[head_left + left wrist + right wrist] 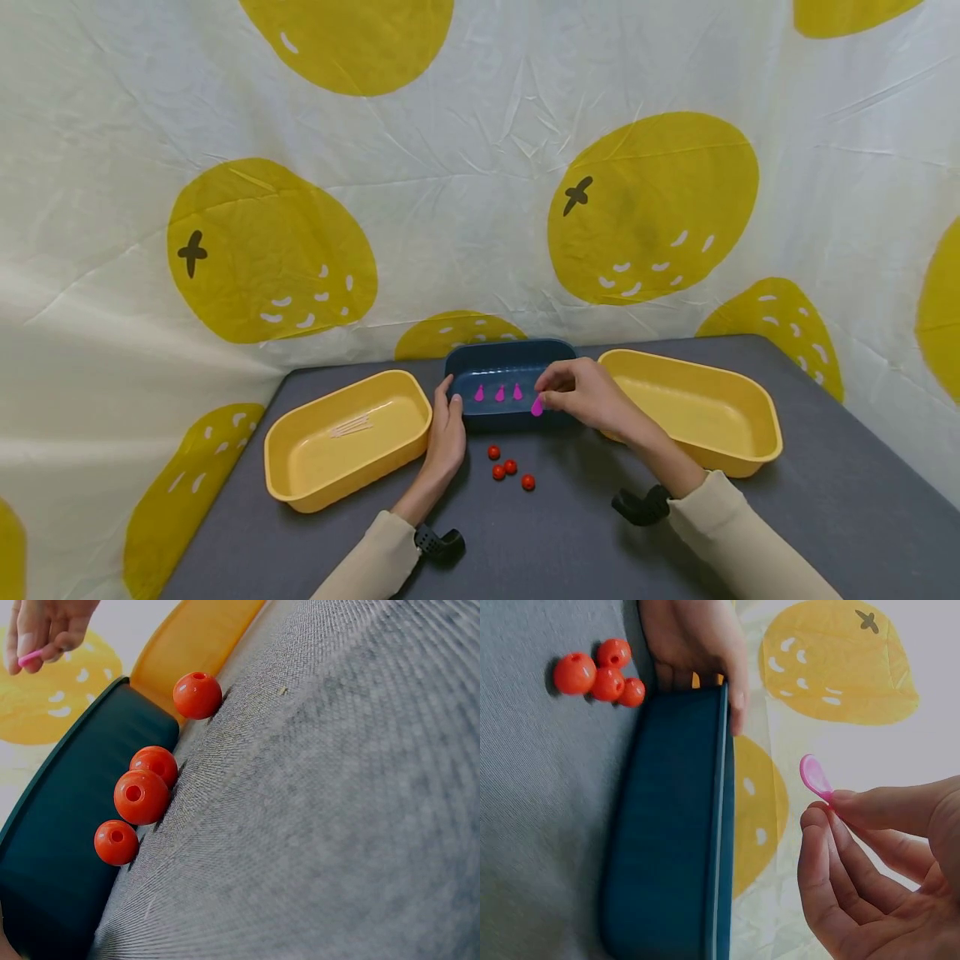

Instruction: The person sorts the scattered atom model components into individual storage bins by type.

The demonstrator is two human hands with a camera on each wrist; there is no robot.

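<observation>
My right hand [588,392] pinches a small pink drop-shaped piece [815,777] between thumb and fingertips, above the front right of a dark blue container [536,354]. Three similar pink pieces [500,393] form a row across that container in the head view. At its left end my left hand [447,437] rests against the wall with fingers mostly straight, the thumb by the rim; in the right wrist view one digit reaches past the rim. Several red beads [142,796] with holes through them sit on the dark grey cloth before the container.
To the left stands a yellow container [300,483] with thin pale sticks [351,426] on its bottom. Another yellow container [720,417] stands right of the blue one, partly behind my right forearm. A lemon-print curtain [480,208] hangs behind the grey table [540,550].
</observation>
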